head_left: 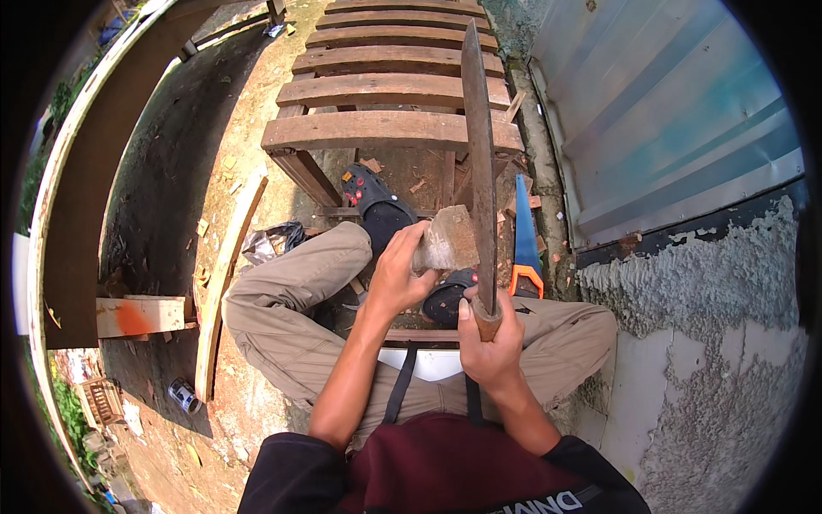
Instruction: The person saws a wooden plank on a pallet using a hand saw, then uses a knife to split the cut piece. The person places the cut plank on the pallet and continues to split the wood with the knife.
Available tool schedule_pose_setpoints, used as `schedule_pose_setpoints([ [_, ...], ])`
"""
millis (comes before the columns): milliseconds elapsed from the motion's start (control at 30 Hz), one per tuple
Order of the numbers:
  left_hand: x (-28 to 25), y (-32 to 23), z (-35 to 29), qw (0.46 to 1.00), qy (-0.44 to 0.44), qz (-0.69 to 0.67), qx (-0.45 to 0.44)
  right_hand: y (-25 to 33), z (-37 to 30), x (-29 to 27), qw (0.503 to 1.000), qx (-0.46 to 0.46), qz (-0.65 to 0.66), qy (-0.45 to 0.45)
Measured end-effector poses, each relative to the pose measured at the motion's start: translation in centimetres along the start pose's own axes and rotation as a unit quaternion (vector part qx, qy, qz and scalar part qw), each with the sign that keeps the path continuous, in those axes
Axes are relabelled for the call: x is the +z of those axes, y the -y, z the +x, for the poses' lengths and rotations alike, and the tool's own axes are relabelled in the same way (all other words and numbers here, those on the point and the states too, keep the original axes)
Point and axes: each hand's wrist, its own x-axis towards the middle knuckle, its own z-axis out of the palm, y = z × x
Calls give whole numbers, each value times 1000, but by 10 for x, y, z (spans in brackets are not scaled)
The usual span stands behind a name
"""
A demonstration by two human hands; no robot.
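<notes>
- A long, flat machete blade [479,146], dull grey-brown and rust-stained, is held upright; its rounded wooden handle [488,324] is wrapped tightly by the curled fingers of the right hand [491,343], with the thumb laid along it.
- A pale, rough-grained block of wood [447,240], roughly rectangular, is pinched at its near end by the fingers and thumb of the left hand [401,272]; it is seen just above the knees and rests against the blade's left face.
- Khaki trousers [291,300] and dark perforated clogs [375,199] are seen beneath.
- A bench of weathered brown slats [390,90] is set ahead on bare, chip-strewn earth.
- A handsaw [525,244] with a blue blade and an orange grip is laid beside the right foot.
- Corrugated metal sheeting [668,120] and coarse grey plaster [711,343] are seen to the right.
</notes>
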Motion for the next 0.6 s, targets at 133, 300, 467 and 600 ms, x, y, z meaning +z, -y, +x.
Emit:
schedule_pose_setpoints([
  [133,26,55,-17,994,32,57,-83,-55,13,30,1000,13,-14,23],
  [300,37,69,-7,993,9,-41,-111,-50,17,34,999,-15,-26,11],
  [467,15,26,5,998,-15,-35,-43,-1,11,8,1000,-14,3,-11],
  [600,24,38,10,995,23,69,-67,-40,2,17,999,15,25,-20],
])
